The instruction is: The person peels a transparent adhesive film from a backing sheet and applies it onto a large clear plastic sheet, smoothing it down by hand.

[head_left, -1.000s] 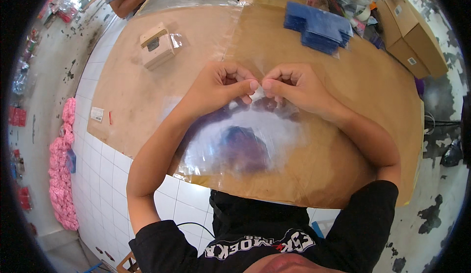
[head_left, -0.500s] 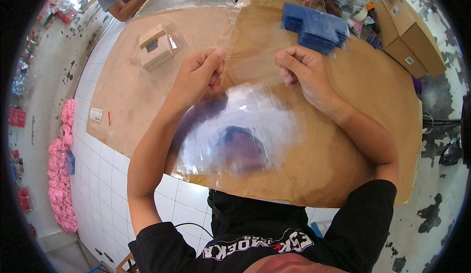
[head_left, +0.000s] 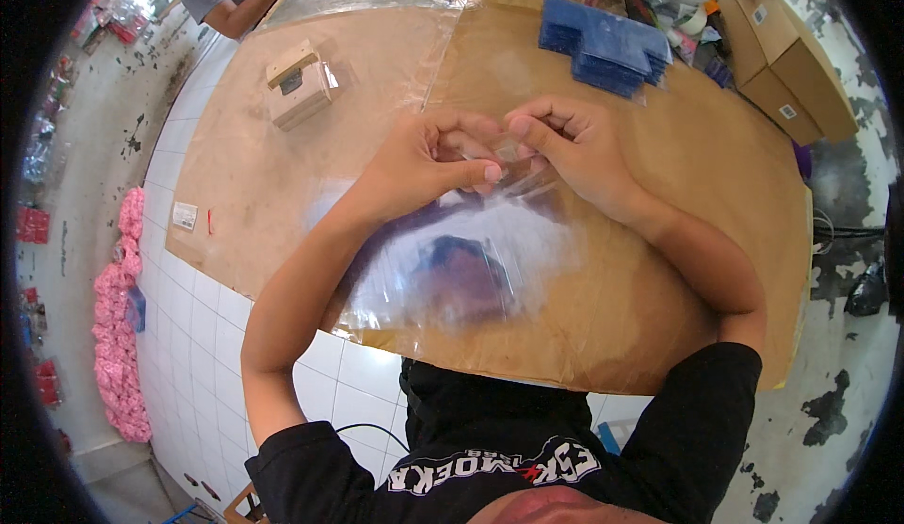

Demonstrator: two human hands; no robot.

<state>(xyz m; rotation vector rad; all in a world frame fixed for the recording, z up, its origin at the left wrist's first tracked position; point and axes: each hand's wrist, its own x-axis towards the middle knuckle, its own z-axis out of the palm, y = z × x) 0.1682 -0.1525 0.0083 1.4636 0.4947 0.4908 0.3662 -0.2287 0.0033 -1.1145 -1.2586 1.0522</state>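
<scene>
A small piece of clear plastic film (head_left: 516, 159) is bunched between my two hands over the table. My left hand (head_left: 428, 161) has its fingers curled and its thumb pressed at the film's left edge. At the film's right side my right hand (head_left: 579, 152) pinches it between thumb and bent fingers. Beneath them lies a spread of shiny clear plastic sheets (head_left: 443, 270), full of reflections. How the film folds inside the fingers is hard to see.
A wooden block holder (head_left: 299, 86) stands at the far left of the brown-covered table (head_left: 659, 279). Stacked blue plastic pieces (head_left: 603, 44) lie at the far right, near an open cardboard box (head_left: 782, 63). Another person's arm (head_left: 250, 11) rests at the far left edge.
My hands have come together from apart, the left moving right and slightly nearer. The clear film now shows bunched between them.
</scene>
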